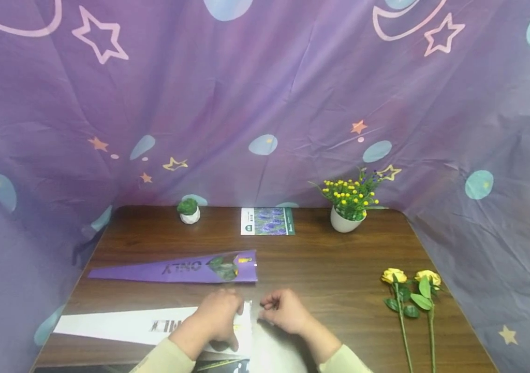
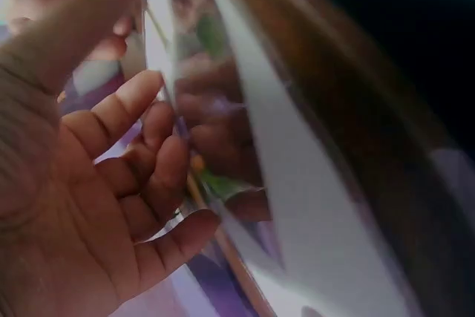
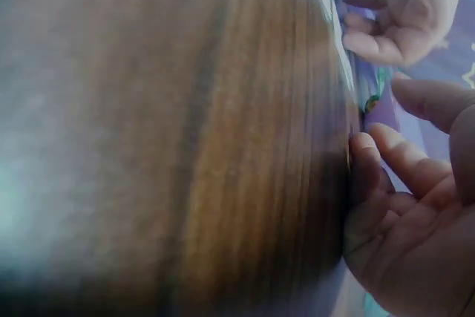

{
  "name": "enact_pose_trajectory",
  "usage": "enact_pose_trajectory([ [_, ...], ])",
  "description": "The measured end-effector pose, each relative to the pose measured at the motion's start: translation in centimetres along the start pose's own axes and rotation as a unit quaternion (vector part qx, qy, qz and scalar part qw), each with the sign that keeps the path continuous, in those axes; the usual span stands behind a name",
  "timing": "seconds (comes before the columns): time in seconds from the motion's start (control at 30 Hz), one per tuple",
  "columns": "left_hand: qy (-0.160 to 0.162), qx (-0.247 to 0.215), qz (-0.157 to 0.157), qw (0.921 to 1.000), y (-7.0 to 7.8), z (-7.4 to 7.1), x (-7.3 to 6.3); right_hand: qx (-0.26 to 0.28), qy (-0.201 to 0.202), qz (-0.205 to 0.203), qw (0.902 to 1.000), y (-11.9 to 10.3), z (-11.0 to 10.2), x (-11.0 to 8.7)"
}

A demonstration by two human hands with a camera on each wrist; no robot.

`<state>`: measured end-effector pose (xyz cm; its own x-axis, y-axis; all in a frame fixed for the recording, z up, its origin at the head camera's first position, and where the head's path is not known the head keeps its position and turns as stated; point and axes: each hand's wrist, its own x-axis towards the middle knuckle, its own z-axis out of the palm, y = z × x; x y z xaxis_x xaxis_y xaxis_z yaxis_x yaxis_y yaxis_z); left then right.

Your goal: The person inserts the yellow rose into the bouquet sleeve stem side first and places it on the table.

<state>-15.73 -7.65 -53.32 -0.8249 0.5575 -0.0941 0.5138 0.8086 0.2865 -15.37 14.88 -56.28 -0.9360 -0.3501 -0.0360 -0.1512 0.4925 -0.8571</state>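
A white tapered flower sleeve (image 1: 120,324) with dark lettering lies across the front left of the table, its wide end to the right. My left hand (image 1: 216,318) rests over that wide end, fingers and thumb spread and loosely bent at its surface. In the left wrist view the sleeve's clear window (image 2: 219,102) shows bits of green and mirrors the fingers. Just right of the wide end, my right hand (image 1: 285,312) is low over the table with loosely curled fingers. Between its thumb and fingertips (image 3: 364,142) nothing shows in the right wrist view.
Behind lies a purple sleeve (image 1: 139,272) with a leafy flower inside. Two yellow roses (image 1: 405,305) lie at the right. Along the back stand a small potted plant (image 1: 189,212), a picture card (image 1: 269,221) and a pot of yellow flowers (image 1: 348,217). A dark printed item (image 1: 227,366) shows at the front edge.
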Motion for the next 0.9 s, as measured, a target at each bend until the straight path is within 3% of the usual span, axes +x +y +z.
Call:
enact_pose_trajectory([
  [0.17,0.005,-0.007,-0.001,1.0000,-0.2,0.5,0.3,-0.104,-0.016,-0.023,0.9942,-0.9,0.6,-0.8],
  [0.3,0.020,-0.016,0.000,0.9997,-0.3,0.6,0.5,-0.122,-0.019,-0.025,0.9920,-1.2,1.0,-1.1],
  [0.6,0.046,-0.102,-0.008,0.9938,-0.4,0.3,0.4,-0.050,-0.017,-0.027,0.9982,-1.3,2.0,-0.6],
  [0.9,0.071,-0.136,0.004,0.9881,-0.2,0.0,0.5,0.046,-0.012,0.003,0.9989,-1.3,2.2,-0.2],
])
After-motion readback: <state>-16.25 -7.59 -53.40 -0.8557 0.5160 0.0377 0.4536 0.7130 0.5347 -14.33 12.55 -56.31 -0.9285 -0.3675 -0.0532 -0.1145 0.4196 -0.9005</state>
